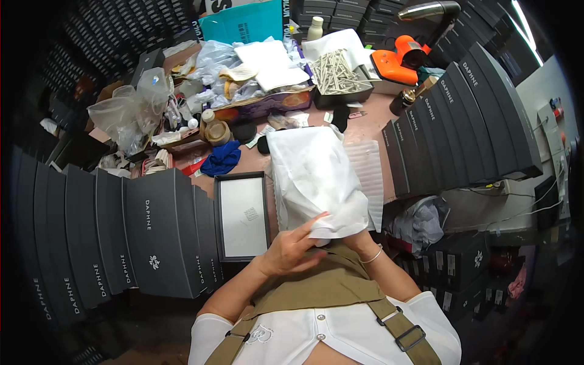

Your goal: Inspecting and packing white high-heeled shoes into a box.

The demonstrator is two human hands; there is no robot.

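Note:
A white, soft dust bag [319,170] with a bulging, creased surface lies before me at the table's near edge. My left hand [292,248] grips the bag's near edge, closed with the thumb and fingers on the white material. At the bag's near right corner is my right hand [360,242]; its fingers are hidden under or inside the bag. What makes the bulge cannot be seen. White ribbed foam sheet [367,176] shows beneath the bag on its right. To the left of the bag sits an uncovered dark box [266,213] with a white bottom.
Stacked dark boxes [159,234] stand at left, and more boxes [465,121] at right. Further back are a carton of plastic bags [267,103], a box of thin pale sticks [340,73], an orange device [398,64], a blue cloth [222,159] and a bottle [216,129].

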